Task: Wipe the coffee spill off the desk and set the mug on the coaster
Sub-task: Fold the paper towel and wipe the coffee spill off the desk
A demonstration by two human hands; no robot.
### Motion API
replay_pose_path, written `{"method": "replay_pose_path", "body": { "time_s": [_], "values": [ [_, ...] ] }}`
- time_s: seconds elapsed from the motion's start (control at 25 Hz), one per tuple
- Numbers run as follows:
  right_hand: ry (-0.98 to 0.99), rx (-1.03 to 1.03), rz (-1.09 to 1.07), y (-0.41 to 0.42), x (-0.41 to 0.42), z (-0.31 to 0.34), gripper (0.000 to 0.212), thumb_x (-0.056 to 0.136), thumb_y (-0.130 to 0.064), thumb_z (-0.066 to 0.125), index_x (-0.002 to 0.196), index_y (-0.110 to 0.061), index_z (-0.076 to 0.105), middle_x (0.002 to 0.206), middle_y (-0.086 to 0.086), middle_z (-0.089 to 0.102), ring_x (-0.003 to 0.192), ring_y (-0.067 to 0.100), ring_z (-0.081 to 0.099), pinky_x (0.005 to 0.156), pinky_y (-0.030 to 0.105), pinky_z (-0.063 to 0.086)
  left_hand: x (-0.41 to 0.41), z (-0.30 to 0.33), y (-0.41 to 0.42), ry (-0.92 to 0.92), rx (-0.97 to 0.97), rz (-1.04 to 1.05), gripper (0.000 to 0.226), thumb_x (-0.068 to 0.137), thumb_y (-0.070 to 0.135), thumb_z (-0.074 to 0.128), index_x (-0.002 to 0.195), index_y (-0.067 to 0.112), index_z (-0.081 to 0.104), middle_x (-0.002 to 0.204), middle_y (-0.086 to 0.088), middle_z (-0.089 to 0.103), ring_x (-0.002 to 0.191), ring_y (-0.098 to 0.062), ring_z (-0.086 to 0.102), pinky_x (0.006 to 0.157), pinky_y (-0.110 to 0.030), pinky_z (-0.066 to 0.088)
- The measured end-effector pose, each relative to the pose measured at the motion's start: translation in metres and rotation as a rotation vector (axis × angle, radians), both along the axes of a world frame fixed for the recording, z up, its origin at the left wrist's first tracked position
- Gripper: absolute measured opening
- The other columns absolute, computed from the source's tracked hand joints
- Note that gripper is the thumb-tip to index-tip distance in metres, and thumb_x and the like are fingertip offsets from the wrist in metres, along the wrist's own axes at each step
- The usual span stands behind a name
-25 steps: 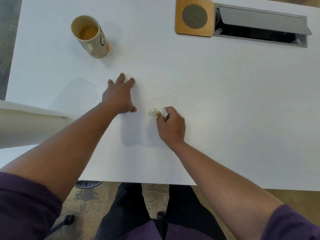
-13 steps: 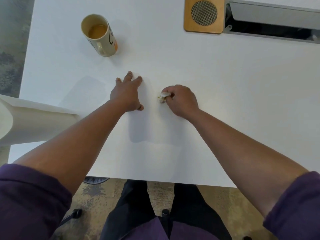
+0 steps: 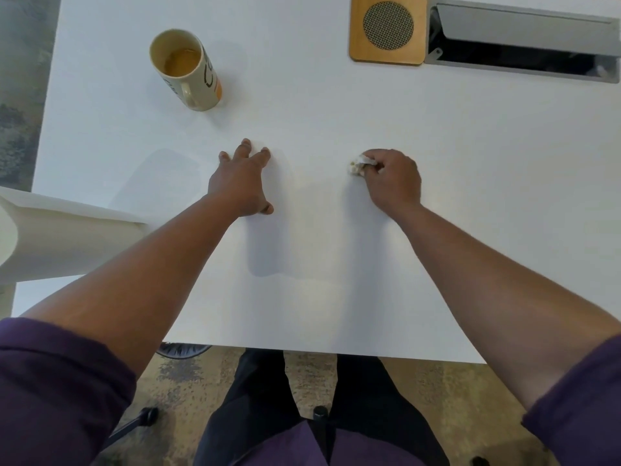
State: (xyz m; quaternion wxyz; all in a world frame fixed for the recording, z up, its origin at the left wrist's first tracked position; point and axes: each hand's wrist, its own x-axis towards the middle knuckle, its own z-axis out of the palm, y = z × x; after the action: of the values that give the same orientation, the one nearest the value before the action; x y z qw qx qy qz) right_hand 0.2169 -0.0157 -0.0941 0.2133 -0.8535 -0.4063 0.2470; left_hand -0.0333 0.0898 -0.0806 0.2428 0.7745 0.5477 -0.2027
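A cream mug (image 3: 188,68) with coffee in it stands upright at the back left of the white desk (image 3: 336,105). A square wooden coaster (image 3: 386,28) with a round mesh centre lies at the back right. My right hand (image 3: 393,181) is shut on a small crumpled, coffee-stained tissue (image 3: 359,165) pressed to the desk at its middle. My left hand (image 3: 240,183) lies flat on the desk, fingers spread, holding nothing. I see no clear spill on the surface around the tissue.
An open metal cable hatch (image 3: 524,38) sits in the desk right of the coaster. A pale panel (image 3: 60,237) juts in at the left edge. The desk's front edge runs just ahead of my legs, chair base below.
My right hand has slid the tissue away from me and then to the right, farther from my left hand. My left hand has stayed flat in place.
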Motion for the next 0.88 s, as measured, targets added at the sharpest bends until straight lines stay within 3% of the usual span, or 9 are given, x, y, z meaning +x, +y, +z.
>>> {"method": "replay_pose_path", "body": {
  "time_s": [0.16,0.24,0.36,0.44,0.6,0.76,0.88],
  "values": [
    [0.137,-0.108,0.312,-0.021,-0.031,0.003,0.022,0.080,-0.033,0.064,0.097,-0.031,0.077,0.101,-0.005,0.073,0.099,0.020,0.066,0.083,0.033,0.052,-0.001,0.001,0.000,0.001,0.001,0.002,0.118,0.069,0.034,0.093,0.161,0.035,0.019,0.172,0.003,0.003,0.156,-0.041,0.007,0.108,-0.055,0.044],
    [0.150,-0.128,0.342,-0.042,-0.025,0.004,0.018,0.077,-0.038,0.066,0.090,-0.029,0.075,0.092,-0.008,0.072,0.094,0.021,0.065,0.079,0.033,0.051,-0.001,0.001,0.000,0.002,0.001,-0.002,0.118,0.069,0.034,0.093,0.161,0.035,0.018,0.172,0.003,0.002,0.155,-0.041,0.007,0.107,-0.055,0.044],
    [0.047,-0.018,-0.046,-0.037,-0.003,0.001,0.025,0.082,-0.035,0.056,0.096,-0.028,0.075,0.093,-0.007,0.074,0.098,0.024,0.063,0.080,0.034,0.052,-0.001,-0.001,0.001,0.010,0.014,-0.007,0.119,0.068,0.036,0.094,0.160,0.035,0.019,0.172,0.002,0.004,0.155,-0.042,0.010,0.105,-0.055,0.046],
    [-0.027,-0.005,-0.143,-0.021,-0.009,-0.002,0.030,0.084,-0.027,0.051,0.103,-0.027,0.074,0.101,-0.006,0.074,0.102,0.026,0.062,0.082,0.035,0.051,-0.002,-0.002,0.001,0.005,0.018,-0.014,0.119,0.067,0.037,0.094,0.160,0.035,0.020,0.172,0.002,0.005,0.155,-0.042,0.011,0.105,-0.056,0.046],
    [0.072,0.027,-0.028,0.020,-0.052,-0.002,0.031,0.086,-0.019,0.048,0.104,-0.029,0.072,0.108,-0.002,0.071,0.099,0.022,0.064,0.078,0.031,0.048,-0.006,-0.004,0.003,-0.001,0.029,-0.044,0.119,0.068,0.041,0.093,0.160,0.035,0.018,0.172,0.003,0.005,0.155,-0.042,0.013,0.105,-0.055,0.045],
    [0.067,-0.010,0.169,0.061,-0.083,0.001,0.035,0.091,-0.020,0.048,0.112,-0.033,0.073,0.114,-0.005,0.071,0.106,0.021,0.065,0.088,0.037,0.053,-0.009,-0.008,0.004,0.006,0.035,-0.081,0.120,0.069,0.046,0.091,0.161,0.035,0.014,0.172,0.002,0.003,0.155,-0.044,0.012,0.109,-0.054,0.042],
    [0.117,-0.056,0.435,0.056,-0.100,0.003,0.034,0.088,-0.017,0.051,0.106,-0.035,0.075,0.098,-0.015,0.066,0.101,0.015,0.064,0.084,0.032,0.051,-0.011,-0.009,0.005,0.006,0.037,-0.105,0.121,0.071,0.048,0.089,0.162,0.033,0.011,0.172,0.000,0.001,0.154,-0.044,0.011,0.111,-0.054,0.041]
  ]
}}
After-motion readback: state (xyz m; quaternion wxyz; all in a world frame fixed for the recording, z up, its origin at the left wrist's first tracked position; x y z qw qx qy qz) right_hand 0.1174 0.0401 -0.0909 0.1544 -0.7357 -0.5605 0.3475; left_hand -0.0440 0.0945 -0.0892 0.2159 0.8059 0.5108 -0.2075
